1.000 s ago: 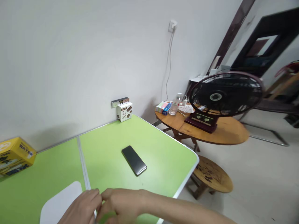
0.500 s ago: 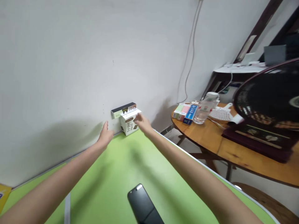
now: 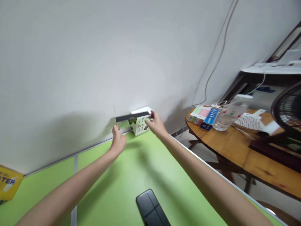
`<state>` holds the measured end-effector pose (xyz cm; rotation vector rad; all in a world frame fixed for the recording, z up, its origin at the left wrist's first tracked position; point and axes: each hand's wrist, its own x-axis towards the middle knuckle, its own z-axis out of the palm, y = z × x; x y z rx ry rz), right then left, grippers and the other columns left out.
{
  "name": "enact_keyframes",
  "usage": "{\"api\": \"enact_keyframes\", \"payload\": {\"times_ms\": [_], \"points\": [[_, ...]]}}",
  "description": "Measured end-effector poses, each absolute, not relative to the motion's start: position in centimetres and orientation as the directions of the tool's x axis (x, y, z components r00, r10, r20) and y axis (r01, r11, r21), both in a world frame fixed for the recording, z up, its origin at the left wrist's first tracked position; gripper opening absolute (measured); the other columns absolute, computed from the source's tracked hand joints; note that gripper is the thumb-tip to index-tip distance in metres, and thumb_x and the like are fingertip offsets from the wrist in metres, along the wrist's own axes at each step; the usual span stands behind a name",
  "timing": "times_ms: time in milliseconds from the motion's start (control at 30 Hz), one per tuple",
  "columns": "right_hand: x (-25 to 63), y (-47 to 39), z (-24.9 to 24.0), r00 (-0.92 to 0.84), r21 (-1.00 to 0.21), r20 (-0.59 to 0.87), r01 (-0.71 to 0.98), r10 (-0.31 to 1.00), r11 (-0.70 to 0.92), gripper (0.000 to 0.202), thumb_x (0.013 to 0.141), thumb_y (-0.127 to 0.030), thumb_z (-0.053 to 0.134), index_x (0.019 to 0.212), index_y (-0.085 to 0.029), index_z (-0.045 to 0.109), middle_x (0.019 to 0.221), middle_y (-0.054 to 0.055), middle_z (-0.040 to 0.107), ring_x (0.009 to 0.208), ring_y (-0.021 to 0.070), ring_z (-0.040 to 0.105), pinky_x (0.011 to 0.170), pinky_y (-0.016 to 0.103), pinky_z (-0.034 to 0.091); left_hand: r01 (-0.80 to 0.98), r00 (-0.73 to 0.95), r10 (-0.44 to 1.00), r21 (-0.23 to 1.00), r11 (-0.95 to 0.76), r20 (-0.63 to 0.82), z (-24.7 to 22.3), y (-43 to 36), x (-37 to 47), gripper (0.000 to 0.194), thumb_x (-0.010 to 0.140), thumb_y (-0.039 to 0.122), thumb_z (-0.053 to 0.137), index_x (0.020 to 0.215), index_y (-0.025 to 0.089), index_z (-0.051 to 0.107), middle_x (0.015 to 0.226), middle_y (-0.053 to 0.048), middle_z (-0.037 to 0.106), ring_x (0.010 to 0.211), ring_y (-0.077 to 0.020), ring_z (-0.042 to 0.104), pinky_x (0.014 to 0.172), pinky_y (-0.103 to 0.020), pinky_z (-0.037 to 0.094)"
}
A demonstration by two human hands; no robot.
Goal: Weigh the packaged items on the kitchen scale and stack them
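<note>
A long narrow box point(image 3: 131, 117) with a black top and a green-and-white front hangs level in front of a white box point(image 3: 139, 129). My left hand point(image 3: 118, 141) is closed at the long box's left end, thumb up near its edge. Its right end lies in the grip of my right hand point(image 3: 158, 126), whose fingers also come close to the white box. Marked "Su-per Meal", the white box stands on the green table against the wall, partly covered by the long one. Nearer to me, a black phone point(image 3: 152, 205) lies on the table.
A yellow packet point(image 3: 9, 183) lies at the far left against the wall. To the right, a round wooden table point(image 3: 225, 142) holds small boxes point(image 3: 210, 118), a clear plastic jar point(image 3: 231, 113), a white perforated paddle point(image 3: 250, 121) and a fan point(image 3: 288, 106). Cables hang down the wall.
The long box has come off the top of the white box and forward, now between both hands. Both hands have closed on its ends. The view has shifted left.
</note>
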<state>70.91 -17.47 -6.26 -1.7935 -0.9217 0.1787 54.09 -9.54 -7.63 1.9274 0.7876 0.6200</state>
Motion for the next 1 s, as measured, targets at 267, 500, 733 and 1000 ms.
{"api": "enact_keyframes", "payload": {"times_ms": [267, 500, 733, 1000], "points": [[54.0, -24.9, -10.4, 0.368, -0.949, -0.052, 0.272, 0.928, -0.161, 0.034, 0.067, -0.024, 0.068, 0.099, -0.014, 0.058, 0.094, 0.006, 0.062, 0.081, 0.0207, 0.063, 0.074, 0.036, 0.053, 0.384, 0.424, 0.877, 0.922, 0.053, -0.227, -11.2, -17.4, 30.6, 0.071, 0.084, 0.012, 0.039, 0.145, 0.027, 0.005, 0.155, -0.010, 0.014, 0.138, -0.0261, 0.025, 0.110, -0.045, 0.028], [38.9, -30.2, -13.0, 0.109, -0.946, -0.087, 0.304, 0.990, -0.116, 0.025, 0.073, -0.020, 0.061, 0.097, -0.021, 0.057, 0.101, 0.004, 0.061, 0.095, 0.0225, 0.058, 0.087, 0.038, 0.049, 0.265, 0.385, 0.913, 0.964, 0.033, -0.137, -12.6, -24.4, 12.1, 0.046, 0.075, 0.017, 0.050, 0.121, 0.021, 0.055, 0.144, -0.008, 0.041, 0.132, -0.0242, 0.038, 0.113, -0.045, 0.024], [34.6, -31.9, -14.7, 0.090, -0.925, -0.157, 0.337, 0.984, -0.178, 0.061, 0.076, -0.035, 0.061, 0.133, -0.024, 0.039, 0.134, 0.012, 0.049, 0.116, 0.0281, 0.052, 0.092, 0.040, 0.048, 0.359, 0.265, 0.964, 0.930, -0.081, -0.019, -14.1, -26.2, 6.2, 0.054, 0.075, 0.010, 0.049, 0.124, 0.031, 0.049, 0.148, -0.002, 0.034, 0.136, -0.0263, 0.030, 0.114, -0.048, 0.021], [35.7, -32.4, -15.5, 0.075, -0.832, -0.089, 0.543, 0.993, -0.116, 0.060, 0.075, -0.036, 0.051, 0.133, -0.026, 0.040, 0.113, 0.009, 0.061, 0.061, 0.0180, 0.056, 0.063, 0.034, 0.051, 0.403, 0.473, 0.875, 0.909, -0.107, -0.107, -15.5, -24.3, 5.9, 0.069, 0.070, 0.014, 0.061, 0.135, 0.028, 0.042, 0.145, -0.007, 0.038, 0.134, -0.0327, 0.031, 0.111, -0.053, 0.024]]}}
